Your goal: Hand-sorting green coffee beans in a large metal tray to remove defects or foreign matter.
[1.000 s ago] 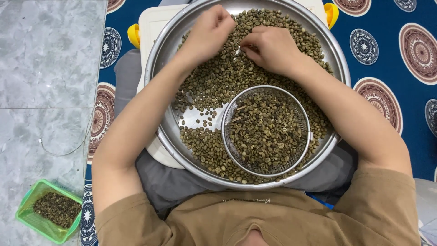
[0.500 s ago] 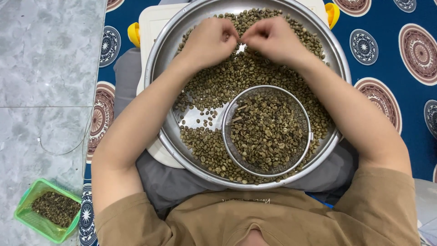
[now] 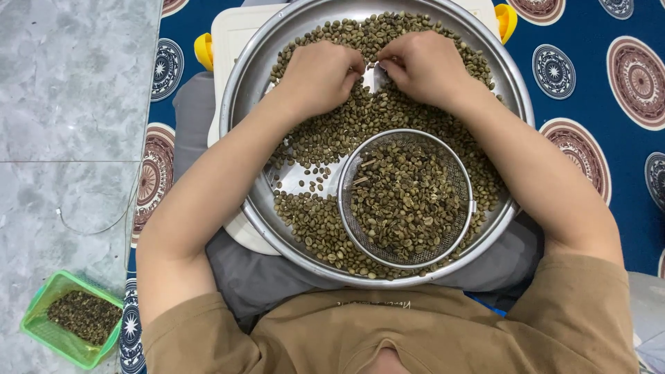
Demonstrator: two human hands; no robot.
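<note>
In the head view, the left hand [image 3: 320,75] and the right hand [image 3: 424,68] rest side by side on a bed of green coffee beans [image 3: 325,131] at the far side of a large round metal pan [image 3: 244,83] that sits on the person's lap. Both hands are curled, fingers bent down into the beans, their fingertips nearly meeting; whether either pinches a bean cannot be told. Nearer the body, a round wire sieve [image 3: 406,198] lies inside the pan, filled with more beans, just beside a bare patch of the pan's bottom. Under the pan shows a white tray [image 3: 228,38] with yellow clips. On the grey floor to the left stands a small green basket [image 3: 66,327] of darker bits.
</note>
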